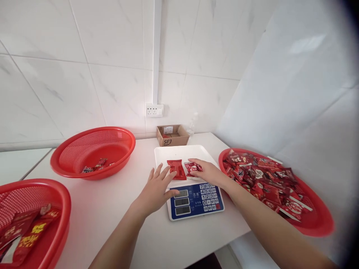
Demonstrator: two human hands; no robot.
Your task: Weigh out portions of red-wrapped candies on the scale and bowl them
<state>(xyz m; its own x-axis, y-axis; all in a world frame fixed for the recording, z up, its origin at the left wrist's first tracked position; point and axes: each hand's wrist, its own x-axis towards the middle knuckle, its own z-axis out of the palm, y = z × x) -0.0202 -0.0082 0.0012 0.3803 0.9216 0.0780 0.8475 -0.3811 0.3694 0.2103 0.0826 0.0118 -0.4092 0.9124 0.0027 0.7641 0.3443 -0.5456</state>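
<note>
On the white tray of the digital scale (196, 198) lie two small red packets side by side. My left hand (155, 190) is open over the scale's left edge, fingers spread, its fingertips at the plain-looking red packet (175, 164). The other, a red packet with white print (192, 168), is between the thumb and fingers of my right hand (209, 172), which is closed on its right end. The packet's right end is partly hidden by that hand.
At right stands a red basket (322, 220) heaped with red packets. Two more red baskets, one farther back (130, 145) and one nearer (66, 209), hold a few packets at left. A cardboard box (175, 140) and a clear bottle (192, 125) stand by the wall.
</note>
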